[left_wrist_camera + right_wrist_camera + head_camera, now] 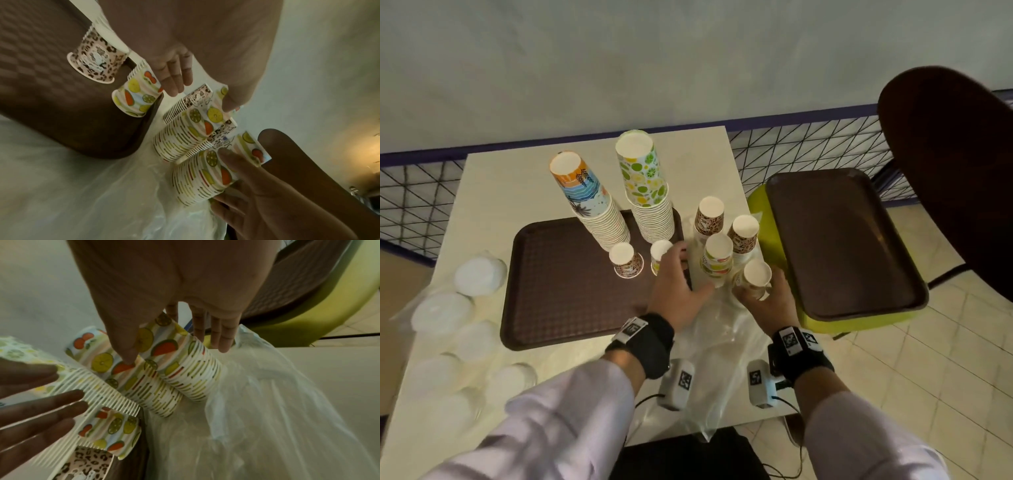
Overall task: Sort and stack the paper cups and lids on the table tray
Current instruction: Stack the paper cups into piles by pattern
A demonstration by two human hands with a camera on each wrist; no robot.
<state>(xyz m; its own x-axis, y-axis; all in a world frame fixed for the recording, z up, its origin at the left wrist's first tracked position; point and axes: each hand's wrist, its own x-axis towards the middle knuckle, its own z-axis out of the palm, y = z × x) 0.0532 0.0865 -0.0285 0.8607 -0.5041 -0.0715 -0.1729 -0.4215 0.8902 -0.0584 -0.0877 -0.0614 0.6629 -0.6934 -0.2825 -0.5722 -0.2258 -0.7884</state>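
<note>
On the brown tray [558, 308] stand two tall stacks of upturned cups, a beach-print stack [589, 202] and a lime-print stack [647, 192], plus a small leopard-print cup [626, 262] and a small fruit-print cup [661, 255]. Right of the tray, on the table, are two leopard-print stacks [709, 219] and a fruit-print stack [717, 257]. My right hand [756, 291] grips another fruit-print stack [185, 369], with the thumb [127, 353] on its side. My left hand [691, 274] lies flat with straight fingers [174, 81] between the small fruit cup and the fruit stack.
White lids in clear wrap [479, 274] lie along the table's left side. A crumpled clear plastic bag [722, 342] spreads under my hands. A second brown tray [842, 240] rests on a green chair at the right. A dark chair back [955, 164] and a wire fence stand behind.
</note>
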